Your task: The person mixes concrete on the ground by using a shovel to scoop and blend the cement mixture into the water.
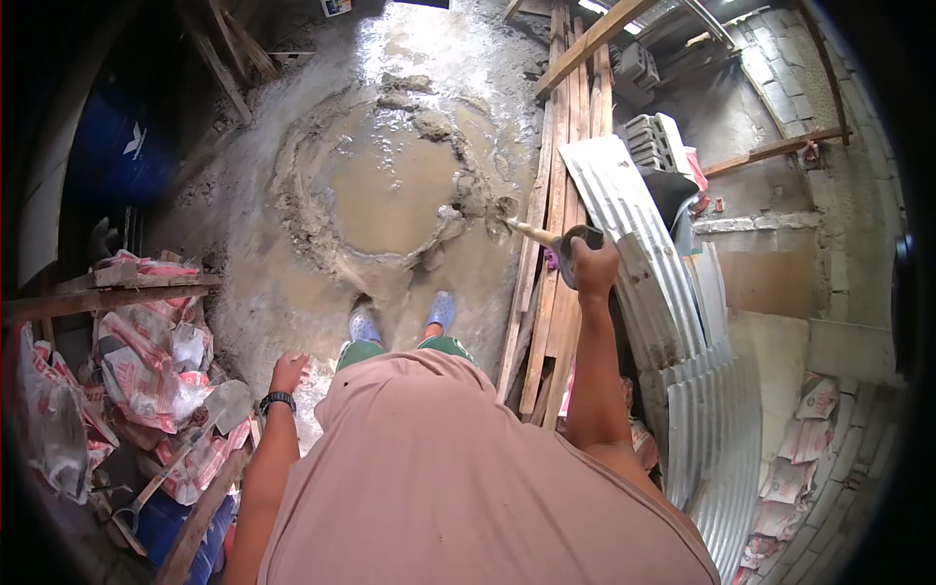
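My right hand (594, 265) is closed round the dark grip of a shovel (534, 232), off to the right of the wet mix. The pale shaft slants left and down to the mix's edge, where the blade seems hidden in wet mortar. On the left, my left hand (290, 372) hangs beside my leg with its fingers apart, holding nothing; a dark watch (278, 401) is on that wrist. Ahead of my feet lies a ring of wet mortar (312, 229) around a pool of murky water (395, 195).
Long wooden planks (561, 214) run along the right, beside corrugated metal sheets (634, 244) and stacked hollow blocks (655, 144). Crumpled cement bags (146, 370) lie at the left, near a blue drum (117, 146). A wooden beam (107, 297) juts in there.
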### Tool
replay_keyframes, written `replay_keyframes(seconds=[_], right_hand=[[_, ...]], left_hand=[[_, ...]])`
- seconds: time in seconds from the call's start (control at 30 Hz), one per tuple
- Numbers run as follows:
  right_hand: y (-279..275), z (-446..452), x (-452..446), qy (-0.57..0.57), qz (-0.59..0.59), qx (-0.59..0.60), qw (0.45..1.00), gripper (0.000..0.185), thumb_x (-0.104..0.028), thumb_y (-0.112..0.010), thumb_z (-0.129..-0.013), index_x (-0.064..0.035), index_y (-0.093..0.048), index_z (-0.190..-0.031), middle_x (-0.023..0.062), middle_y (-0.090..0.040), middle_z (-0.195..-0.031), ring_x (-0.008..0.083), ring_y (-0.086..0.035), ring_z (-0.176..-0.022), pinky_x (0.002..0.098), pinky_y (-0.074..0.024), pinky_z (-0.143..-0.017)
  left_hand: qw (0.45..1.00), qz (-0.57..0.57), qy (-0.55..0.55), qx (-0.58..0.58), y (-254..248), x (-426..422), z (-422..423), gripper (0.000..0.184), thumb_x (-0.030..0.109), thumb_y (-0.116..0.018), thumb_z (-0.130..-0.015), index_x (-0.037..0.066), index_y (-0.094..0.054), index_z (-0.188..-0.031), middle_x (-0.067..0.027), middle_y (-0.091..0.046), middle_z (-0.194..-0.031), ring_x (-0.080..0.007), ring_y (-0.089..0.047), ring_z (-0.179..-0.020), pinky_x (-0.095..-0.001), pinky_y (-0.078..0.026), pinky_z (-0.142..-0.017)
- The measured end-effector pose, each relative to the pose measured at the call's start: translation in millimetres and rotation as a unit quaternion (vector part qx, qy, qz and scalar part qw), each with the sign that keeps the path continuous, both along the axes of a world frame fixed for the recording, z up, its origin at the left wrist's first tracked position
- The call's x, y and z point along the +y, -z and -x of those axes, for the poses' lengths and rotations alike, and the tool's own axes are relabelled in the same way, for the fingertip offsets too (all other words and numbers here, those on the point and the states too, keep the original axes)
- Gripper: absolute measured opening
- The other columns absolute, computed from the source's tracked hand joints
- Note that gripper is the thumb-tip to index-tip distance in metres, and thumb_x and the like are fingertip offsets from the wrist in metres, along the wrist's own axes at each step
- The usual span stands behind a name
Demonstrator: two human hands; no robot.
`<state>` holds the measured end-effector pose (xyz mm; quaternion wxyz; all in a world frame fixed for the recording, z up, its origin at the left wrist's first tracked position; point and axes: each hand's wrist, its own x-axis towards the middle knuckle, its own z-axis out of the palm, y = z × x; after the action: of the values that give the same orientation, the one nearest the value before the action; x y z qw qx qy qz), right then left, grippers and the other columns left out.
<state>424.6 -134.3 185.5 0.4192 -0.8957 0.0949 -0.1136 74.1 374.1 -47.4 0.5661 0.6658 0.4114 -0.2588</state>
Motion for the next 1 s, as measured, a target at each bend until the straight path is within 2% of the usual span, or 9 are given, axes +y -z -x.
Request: replay_keyframes(seconds=[0.03, 0.17, 0.23, 0.37, 0.43, 0.57, 0.7, 0.83, 1.0], right_hand=[[8, 6, -2, 0.007, 0.043, -0.016, 0.999, 0.021, -0.017, -0.069, -0.073, 0.0019, -0.068, -0.082, 0.0138, -0.067, -0.073, 0.0226, -0.065, -0.069, 0.0363, -0.0506, -0.067], [26, 35, -11, 0.062, -0.011, 0.033, 0.997, 0.023, -0.018, -0.069, -0.072, -0.0003, -0.07, -0.087, 0.0124, -0.067, -0.077, 0.0222, -0.066, -0.072, 0.0351, -0.0511, -0.07], [29, 44, -17, 0.054, 0.012, 0.021, 0.998, 0.025, -0.019, -0.07, -0.073, -0.0006, -0.07, -0.089, 0.0119, -0.068, -0.078, 0.0207, -0.066, -0.072, 0.0345, -0.0512, -0.07], [19, 49, -18, 0.012, -0.038, 0.076, 0.996, 0.031, -0.026, -0.075, -0.073, 0.0001, -0.069, -0.089, 0.0091, -0.068, -0.077, 0.0177, -0.063, -0.068, 0.034, -0.0504, -0.066], [10, 53, -5, 0.003, 0.006, 0.067, 0.998, 0.026, -0.022, -0.076, -0.074, -0.0009, -0.07, -0.089, 0.0039, -0.065, -0.075, 0.0113, -0.057, -0.061, 0.0285, -0.0469, -0.057], [21, 60, -2, 0.021, -0.036, 0.064, 0.997, 0.025, -0.022, -0.076, -0.074, -0.0014, -0.069, -0.086, 0.0024, -0.063, -0.071, 0.01, -0.055, -0.057, 0.0277, -0.0442, -0.051], [28, 63, -15, 0.008, -0.034, 0.052, 0.998, 0.024, -0.021, -0.075, -0.074, -0.0016, -0.068, -0.085, 0.0017, -0.062, -0.069, 0.0095, -0.054, -0.055, 0.0274, -0.044, -0.05], [25, 60, -31, -0.004, -0.043, 0.073, 0.996, 0.02, -0.019, -0.075, -0.075, -0.003, -0.067, -0.084, 0.0004, -0.061, -0.069, 0.0089, -0.054, -0.054, 0.0267, -0.0441, -0.05], [29, 45, -58, -0.042, -0.092, 0.049, 0.994, 0.017, -0.015, -0.073, -0.077, -0.0026, -0.067, -0.087, 0.0005, -0.063, -0.073, 0.0092, -0.054, -0.053, 0.025, -0.0434, -0.049]], left_hand=[[1.0, -0.002, 0.001, 0.004, -2, 4, -1, 0.042, 0.034, -0.062, -0.09, 0.0, -0.058, -0.114, -0.0117, -0.07, -0.087, -0.0185, -0.065, -0.065, -0.0305, -0.049, -0.054], [1.0, -0.02, -0.005, 0.012, -13, 14, -7, 0.04, 0.034, -0.062, -0.09, 0.001, -0.059, -0.112, -0.0115, -0.069, -0.086, -0.0182, -0.065, -0.064, -0.0309, -0.049, -0.055], [1.0, -0.025, -0.001, 0.013, -13, 20, -8, 0.04, 0.034, -0.062, -0.09, 0.001, -0.059, -0.111, -0.0113, -0.069, -0.086, -0.018, -0.065, -0.064, -0.0311, -0.049, -0.055], [0.999, -0.017, 0.035, 0.025, -1, 21, -18, 0.038, 0.036, -0.063, -0.089, 0.003, -0.059, -0.108, -0.0099, -0.069, -0.085, -0.0171, -0.064, -0.064, -0.0313, -0.05, -0.056], [0.997, -0.01, 0.066, 0.028, 7, 17, -21, 0.038, 0.037, -0.063, -0.089, 0.004, -0.059, -0.107, -0.0096, -0.068, -0.086, -0.0169, -0.064, -0.066, -0.0318, -0.051, -0.058], [0.998, 0.008, 0.062, 0.015, 5, 8, -35, 0.032, 0.033, -0.063, -0.089, 0.004, -0.06, -0.104, -0.0082, -0.065, -0.08, -0.016, -0.062, -0.062, -0.0302, -0.05, -0.055], [0.996, -0.004, 0.081, -0.033, 0, -2, -46, 0.03, 0.03, -0.064, -0.09, 0.004, -0.06, -0.104, -0.0074, -0.065, -0.078, -0.0148, -0.06, -0.059, -0.0281, -0.048, -0.052], [0.997, 0.018, 0.067, -0.03, 5, 1, -41, 0.033, 0.032, -0.065, -0.09, 0.004, -0.059, -0.107, -0.0079, -0.065, -0.079, -0.0145, -0.061, -0.06, -0.0283, -0.048, -0.052], [0.999, -0.028, 0.018, -0.001, -7, -8, -14, 0.035, 0.034, -0.063, -0.09, 0.005, -0.061, -0.11, -0.0093, -0.068, -0.082, -0.0164, -0.063, -0.059, -0.03, -0.047, -0.049]])
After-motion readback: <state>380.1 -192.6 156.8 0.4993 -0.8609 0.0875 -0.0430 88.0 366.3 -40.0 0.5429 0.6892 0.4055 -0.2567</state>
